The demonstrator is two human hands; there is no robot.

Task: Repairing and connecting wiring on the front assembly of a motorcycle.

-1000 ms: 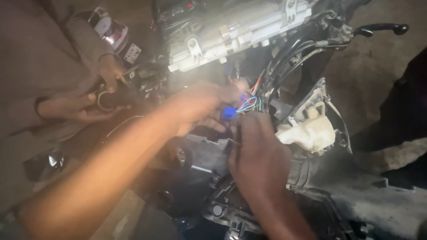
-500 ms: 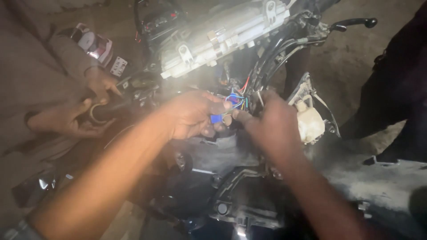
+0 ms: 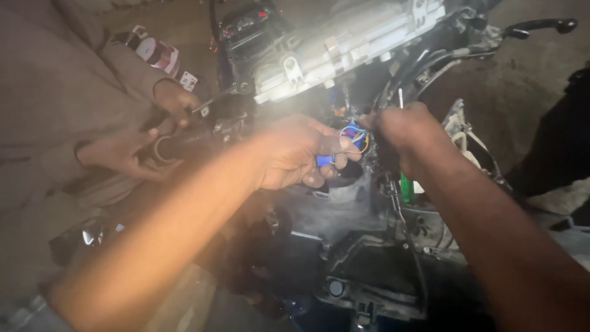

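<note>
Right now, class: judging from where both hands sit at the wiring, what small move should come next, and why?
Probably ease the blue connector clear of the coloured wires. The left hand pinches it, while the right hand grips the bundle beside it, both close together.

Bare, dusty brown ground (image 3: 528, 80) fills the far background, dim and without furniture. A hard, bright light falls on the middle of the scene and leaves the edges in deep shadow. Grey concrete floor (image 3: 571, 240) shows at lower right.
</note>
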